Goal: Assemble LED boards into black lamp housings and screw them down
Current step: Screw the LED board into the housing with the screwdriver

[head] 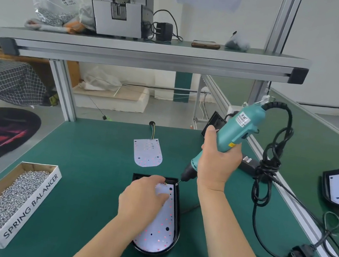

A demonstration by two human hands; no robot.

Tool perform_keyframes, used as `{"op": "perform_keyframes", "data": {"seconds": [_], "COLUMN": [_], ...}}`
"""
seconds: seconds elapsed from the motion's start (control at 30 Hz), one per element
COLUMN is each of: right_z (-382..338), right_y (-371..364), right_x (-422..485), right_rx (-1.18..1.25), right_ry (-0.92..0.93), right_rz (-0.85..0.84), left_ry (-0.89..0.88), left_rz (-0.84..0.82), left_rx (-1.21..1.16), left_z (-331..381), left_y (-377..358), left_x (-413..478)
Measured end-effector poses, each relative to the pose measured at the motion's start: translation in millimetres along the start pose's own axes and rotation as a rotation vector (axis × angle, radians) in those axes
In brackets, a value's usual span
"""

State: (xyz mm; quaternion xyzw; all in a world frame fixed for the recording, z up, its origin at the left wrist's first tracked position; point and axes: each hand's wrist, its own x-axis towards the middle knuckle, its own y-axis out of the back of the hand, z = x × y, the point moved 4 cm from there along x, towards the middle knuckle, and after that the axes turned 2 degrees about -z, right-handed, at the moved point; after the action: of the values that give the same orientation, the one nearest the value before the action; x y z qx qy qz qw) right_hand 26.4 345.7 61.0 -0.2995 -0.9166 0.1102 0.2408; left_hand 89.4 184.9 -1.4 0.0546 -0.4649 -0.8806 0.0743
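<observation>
At a green table (91, 171), our right hand (216, 159) grips a teal electric screwdriver (236, 129), its bit at the far right corner of the black lamp housing (178, 217) lying near centre. Our left hand (142, 199) rests on the LED board (160, 228) inside. Whether its bent fingers pinch anything, we cannot tell. A spare board (147, 152) lies farther off, a box of screws (31, 204) near left.
</observation>
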Motion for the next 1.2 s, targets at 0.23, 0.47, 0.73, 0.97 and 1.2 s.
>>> {"op": "perform_keyframes", "data": {"seconds": [0.23, 0.47, 0.73, 0.97, 1.2], "right_z": [12.6, 28.4, 36.1, 39.2, 40.1], "right_y": [-13.6, -11.6, -11.7, -13.1, -15.0], "right_x": [-16.2, -24.2, -23.2, -22.0, -22.8], "right_rx": [-0.124, -0.149, -0.148, -0.140, -0.156], "right_ry": [0.152, 0.140, 0.113, 0.099, 0.116], "right_rz": [-0.162, -0.172, -0.163, -0.159, -0.168], "left_ry": [-0.120, -0.151, -0.176, -0.179, -0.187], "left_rz": [-0.100, -0.124, -0.110, -0.099, -0.083], "left_rx": [0.444, 0.459, 0.442, 0.437, 0.456], "left_z": [11.1, 12.8, 8.1, 6.2, 5.4], "left_y": [-14.2, -15.3, -20.3, -21.7, -23.5], "left_x": [3.0, 4.0, 6.9, 8.8, 10.0]}}
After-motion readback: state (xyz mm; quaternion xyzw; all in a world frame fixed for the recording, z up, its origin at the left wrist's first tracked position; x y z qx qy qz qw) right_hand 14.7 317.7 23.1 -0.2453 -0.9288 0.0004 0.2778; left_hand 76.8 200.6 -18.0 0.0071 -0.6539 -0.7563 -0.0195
